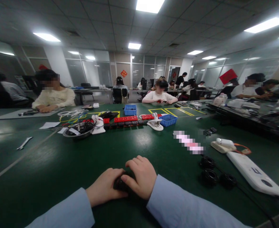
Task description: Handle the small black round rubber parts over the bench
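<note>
Both hands meet over the green tabletop [82, 164], low in the middle of the head view. Between them sits a small black object [120, 183], partly covered, its kind too dark to tell. My left hand [104, 186] curls round its left side, with thumb and fingers on it. My right hand [141, 177] reaches over it from the right, fingers bent and thumb resting against it.
Black ring-shaped parts [209, 176] with a cable and a white device [255, 174] lie at right. A wrench [24, 143] is at left. Farther back are a metal bowl [76, 135], red modules [125, 119], white clamps [155, 123] and blue bins [130, 110]. People sit beyond.
</note>
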`<state>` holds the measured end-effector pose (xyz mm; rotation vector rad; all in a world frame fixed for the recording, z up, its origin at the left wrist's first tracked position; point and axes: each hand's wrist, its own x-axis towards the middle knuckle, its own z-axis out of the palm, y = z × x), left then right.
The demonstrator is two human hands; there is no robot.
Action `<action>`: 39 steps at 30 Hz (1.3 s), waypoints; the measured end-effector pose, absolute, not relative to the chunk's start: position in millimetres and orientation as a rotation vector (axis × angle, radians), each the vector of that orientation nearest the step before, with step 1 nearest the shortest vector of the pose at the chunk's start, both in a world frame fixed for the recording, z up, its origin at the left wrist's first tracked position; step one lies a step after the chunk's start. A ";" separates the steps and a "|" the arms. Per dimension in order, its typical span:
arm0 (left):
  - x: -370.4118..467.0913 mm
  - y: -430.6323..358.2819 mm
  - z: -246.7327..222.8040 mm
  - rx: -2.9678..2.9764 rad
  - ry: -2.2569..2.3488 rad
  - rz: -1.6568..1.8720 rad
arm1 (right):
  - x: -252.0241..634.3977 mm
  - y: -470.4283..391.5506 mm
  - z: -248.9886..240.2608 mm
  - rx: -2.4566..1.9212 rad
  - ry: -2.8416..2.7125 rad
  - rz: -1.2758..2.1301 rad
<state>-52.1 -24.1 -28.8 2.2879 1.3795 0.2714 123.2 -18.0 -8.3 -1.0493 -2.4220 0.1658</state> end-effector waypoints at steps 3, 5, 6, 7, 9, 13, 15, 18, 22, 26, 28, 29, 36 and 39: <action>-52.2 -23.9 -29.8 2.294 1.358 0.280 | 122.0 -21.8 -7.2 -1.047 -2.378 0.210; -52.2 -23.6 -30.3 2.303 1.342 0.290 | 121.2 -23.5 -7.5 -1.039 -2.378 0.218; -52.0 -23.4 -30.3 2.312 1.332 0.299 | 120.7 -24.1 -8.0 -1.037 -2.391 0.214; -51.7 -23.3 -30.2 2.321 1.325 0.309 | 120.2 -24.7 -8.5 -1.034 -2.409 0.206; -51.0 -23.2 -29.7 2.333 1.319 0.325 | 119.1 -25.6 -9.5 -1.039 -2.440 0.186; -49.9 -23.6 -29.4 2.337 1.328 0.311 | 116.7 -26.9 -10.0 -1.052 -2.457 0.182; -50.0 -24.1 -29.9 2.336 1.347 0.298 | 115.9 -27.0 -9.9 -1.045 -2.458 0.189; -50.3 -24.9 -30.3 2.326 1.378 0.290 | 116.1 -26.7 -9.8 -1.006 -2.458 0.223; -49.8 -25.7 -28.1 2.303 1.373 0.301 | 118.0 -25.3 -10.4 -0.882 -2.475 0.314; -48.4 -26.5 -24.8 2.295 1.297 0.333 | 119.5 -23.3 -13.1 -0.732 -2.478 0.377; -48.0 -26.8 -24.1 2.298 1.292 0.342 | 119.5 -22.2 -14.9 -0.669 -2.471 0.398; -48.0 -26.8 -24.3 2.302 1.288 0.342 | 119.4 -21.7 -15.8 -0.645 -2.467 0.405; -49.5 -23.6 -31.4 2.356 1.322 0.317 | 119.3 -21.9 -20.2 -0.486 -2.455 0.456; -50.3 -23.2 -31.4 2.355 1.359 0.282 | 121.2 -25.0 -17.8 -0.474 -2.485 0.467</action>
